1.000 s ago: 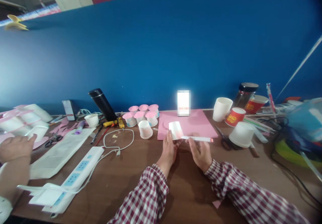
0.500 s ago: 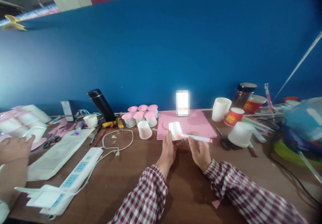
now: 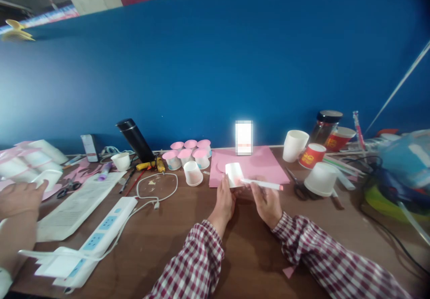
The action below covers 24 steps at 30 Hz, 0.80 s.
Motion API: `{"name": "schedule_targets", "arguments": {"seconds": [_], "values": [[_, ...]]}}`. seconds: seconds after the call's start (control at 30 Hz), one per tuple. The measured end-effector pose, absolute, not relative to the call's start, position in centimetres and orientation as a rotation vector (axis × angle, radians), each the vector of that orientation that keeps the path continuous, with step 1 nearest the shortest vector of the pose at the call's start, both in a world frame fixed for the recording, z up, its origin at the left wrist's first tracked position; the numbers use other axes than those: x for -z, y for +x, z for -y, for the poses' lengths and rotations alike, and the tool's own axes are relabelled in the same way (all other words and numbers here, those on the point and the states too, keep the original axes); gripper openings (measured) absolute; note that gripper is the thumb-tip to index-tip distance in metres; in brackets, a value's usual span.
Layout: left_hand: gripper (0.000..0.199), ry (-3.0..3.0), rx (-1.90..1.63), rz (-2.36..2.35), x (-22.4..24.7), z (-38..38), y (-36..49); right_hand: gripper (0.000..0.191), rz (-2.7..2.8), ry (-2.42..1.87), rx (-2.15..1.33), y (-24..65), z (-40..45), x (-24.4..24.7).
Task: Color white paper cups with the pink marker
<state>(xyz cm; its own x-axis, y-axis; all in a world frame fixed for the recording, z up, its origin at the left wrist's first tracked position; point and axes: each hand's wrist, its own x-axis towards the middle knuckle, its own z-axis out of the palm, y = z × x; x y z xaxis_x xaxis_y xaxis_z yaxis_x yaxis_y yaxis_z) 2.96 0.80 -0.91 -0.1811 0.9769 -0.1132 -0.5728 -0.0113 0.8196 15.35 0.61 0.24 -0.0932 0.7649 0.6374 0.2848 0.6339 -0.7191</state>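
My left hand is closed around a white paper cup, which is tilted over the front edge of the pink paper sheet. In my right hand is a white marker pen with a pinkish-red end pointing right. The pen's left tip meets the side of the cup, where a faint pinkish patch shows. Behind the cup stands a bright, pixelated upright rectangle. Left of the sheet sits another white paper cup, in front of several small cups with pink tops.
A power strip and cable lie at left, near another person's hand and a pile of cups. A black flask stands behind. At right are scissors, an upturned white cup and a red cup.
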Motion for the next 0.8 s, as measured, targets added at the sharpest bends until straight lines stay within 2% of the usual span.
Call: {"name": "schedule_targets", "arguments": {"seconds": [0.8], "values": [[0.053,0.515,-1.566,-0.832,0.77,-0.82,2.96,0.020,1.632,-0.835,-0.634,15.15,-0.53,-0.28]]}}
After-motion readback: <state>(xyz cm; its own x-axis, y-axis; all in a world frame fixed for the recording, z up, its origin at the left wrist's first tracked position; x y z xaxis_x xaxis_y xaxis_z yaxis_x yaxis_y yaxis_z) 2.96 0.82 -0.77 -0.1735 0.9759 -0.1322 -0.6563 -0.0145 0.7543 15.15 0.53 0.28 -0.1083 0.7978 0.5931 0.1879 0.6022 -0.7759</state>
